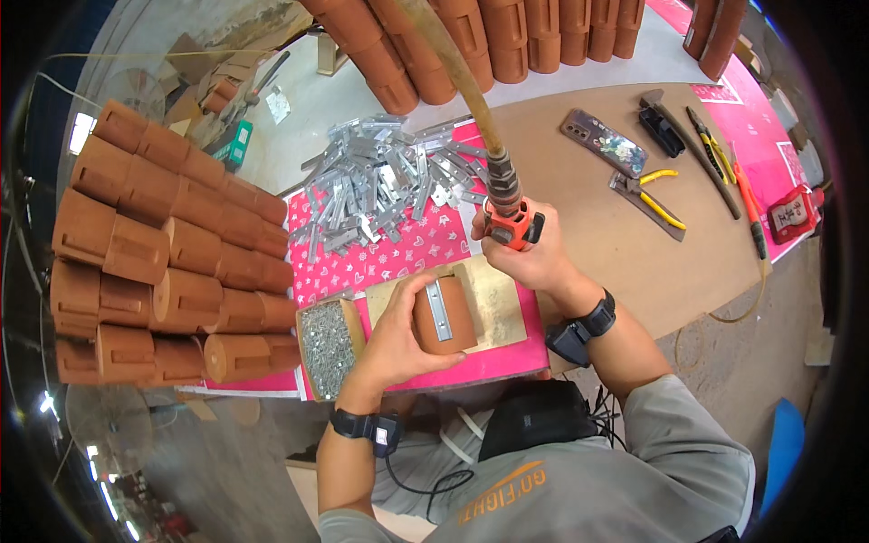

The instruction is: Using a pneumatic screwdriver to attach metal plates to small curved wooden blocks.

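My left hand is wrapped around a short reddish-brown cylinder, thumb at its near side and fingers along the far side. A flat silver metal strip lies along the cylinder's upward face, with small dots that look like screws or holes. Just beyond and to the right, my right hand grips an orange air-powered driver by its body. A yellowish hose runs from its metal fitting toward the far edge. The driver's tip is hidden. Under the cylinder is a pale wooden board.
Loose metal strips are heaped beyond my left hand. A tray of small screws stands beside it. Stacked brown cylinders rise at left, more at the back. At right lie a phone, yellow-handled pliers and a hammer.
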A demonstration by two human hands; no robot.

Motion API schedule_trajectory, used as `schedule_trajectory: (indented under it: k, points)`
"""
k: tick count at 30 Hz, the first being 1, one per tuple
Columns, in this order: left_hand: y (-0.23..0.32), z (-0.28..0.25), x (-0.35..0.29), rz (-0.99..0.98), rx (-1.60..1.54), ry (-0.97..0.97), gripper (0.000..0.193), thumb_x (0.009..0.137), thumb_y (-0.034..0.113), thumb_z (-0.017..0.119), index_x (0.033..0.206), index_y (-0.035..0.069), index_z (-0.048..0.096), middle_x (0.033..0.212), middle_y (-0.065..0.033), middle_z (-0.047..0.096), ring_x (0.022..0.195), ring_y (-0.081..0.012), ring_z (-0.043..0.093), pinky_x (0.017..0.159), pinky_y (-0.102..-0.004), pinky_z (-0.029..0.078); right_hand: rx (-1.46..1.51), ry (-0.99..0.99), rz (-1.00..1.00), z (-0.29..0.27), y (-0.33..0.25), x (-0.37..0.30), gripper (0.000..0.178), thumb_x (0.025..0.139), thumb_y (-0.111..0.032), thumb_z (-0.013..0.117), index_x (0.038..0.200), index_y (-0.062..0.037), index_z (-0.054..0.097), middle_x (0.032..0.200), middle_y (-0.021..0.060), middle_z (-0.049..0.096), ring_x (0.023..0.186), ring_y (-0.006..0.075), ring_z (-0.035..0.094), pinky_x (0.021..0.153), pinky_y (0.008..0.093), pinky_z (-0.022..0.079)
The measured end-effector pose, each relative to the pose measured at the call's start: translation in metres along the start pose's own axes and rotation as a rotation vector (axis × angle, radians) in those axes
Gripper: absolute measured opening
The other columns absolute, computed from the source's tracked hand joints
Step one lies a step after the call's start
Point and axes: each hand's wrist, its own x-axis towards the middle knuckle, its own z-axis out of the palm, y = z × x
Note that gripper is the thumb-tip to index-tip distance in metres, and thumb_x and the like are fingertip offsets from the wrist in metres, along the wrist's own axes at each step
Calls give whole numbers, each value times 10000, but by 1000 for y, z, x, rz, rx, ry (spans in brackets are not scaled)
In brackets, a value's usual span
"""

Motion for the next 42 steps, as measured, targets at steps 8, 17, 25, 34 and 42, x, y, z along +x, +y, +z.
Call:
schedule_trajectory:
  k: [8, 17, 25, 34, 42]
  points:
    - [-13, 5, -4, 40, -108, 46, 1079, 572, 228, 969, 1458, 59, 378, 1482, -153, 425, 1415, -295, 400, 1190, -410, 313, -22, -20, -8, 2, -5, 1, 208, 764, 62, 620, 964, 11, 639, 871, 60, 678, 784, 112, 626, 703, 283, 526]
    - [-4, 7, -22, 121, 113, 211, 1036, 683, 277, 887, 1537, 92, 332, 1578, -233, 331, 1474, -399, 324, 1202, -460, 306, -4, 1, 33, 1, -1, -2, 208, 772, 62, 623, 973, 8, 622, 888, 63, 675, 835, 129, 644, 747, 299, 536]
    - [-24, -28, -93, -304, 542, 648, 290, 844, 104, 727, 1121, 24, 698, 1039, -148, 673, 1022, -332, 621, 906, -433, 499, -12, -21, 54, 2, -6, -1, 207, 771, 68, 614, 968, 4, 620, 883, 67, 673, 824, 130, 640, 744, 301, 533]
    - [-36, -33, -98, -286, 611, 611, 110, 834, 96, 724, 908, 15, 710, 936, -147, 658, 955, -359, 607, 850, -446, 491, -63, 39, 79, 6, -11, -7, 191, 771, 82, 605, 945, 12, 638, 868, 55, 670, 780, 105, 616, 718, 273, 518]
    - [-43, -28, -102, -197, 446, 916, 151, 876, 68, 677, 1000, 10, 613, 924, -129, 681, 902, -309, 633, 777, -403, 510, -26, 77, 98, 13, -42, -9, 169, 786, 87, 583, 930, 17, 637, 859, 77, 672, 663, 102, 614, 558, 240, 498]
